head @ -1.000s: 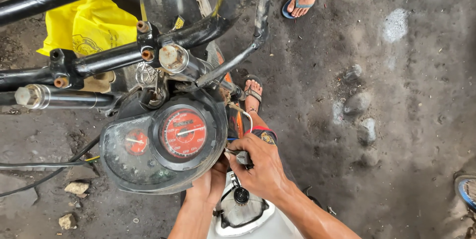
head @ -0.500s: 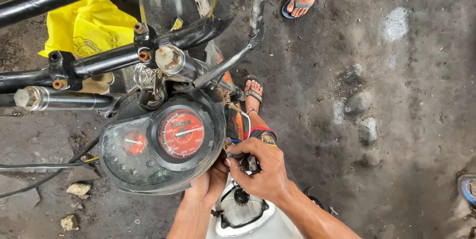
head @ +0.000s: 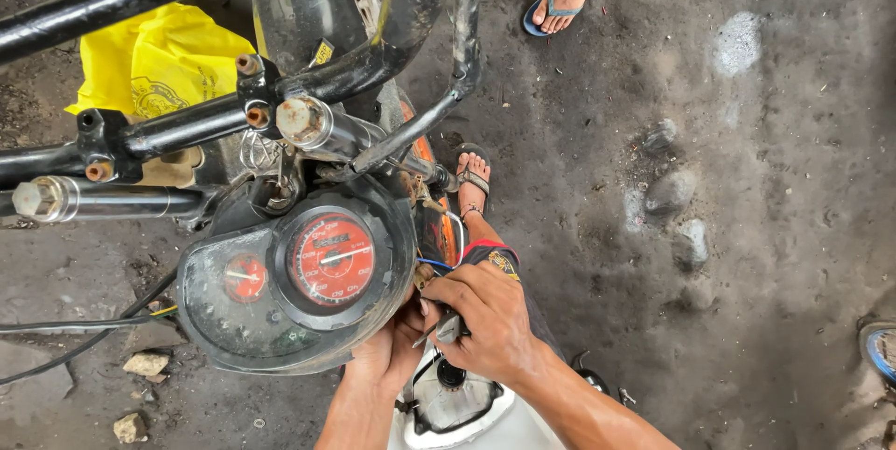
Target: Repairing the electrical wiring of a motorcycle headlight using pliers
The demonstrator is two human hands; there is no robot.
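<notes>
Gauges: two red dials in one cluster (head: pixel 299 287), just left of both hands.
Right hand (head: pixel 485 319): pinching a tool (head: pixel 446 329).
Left hand (head: pixel 392 357): gripping the cluster's edge.

There is one view, from a camera on the person's head, looking steeply down and close over both forearms. It faces a motorcycle's instrument cluster (head: pixel 299 282) and handlebar tubes (head: pixel 140 133), which fill the left half. The right half shows bare concrete floor (head: pixel 765 226), with another person's sandalled foot (head: pixel 555 2) at the top edge.
</notes>
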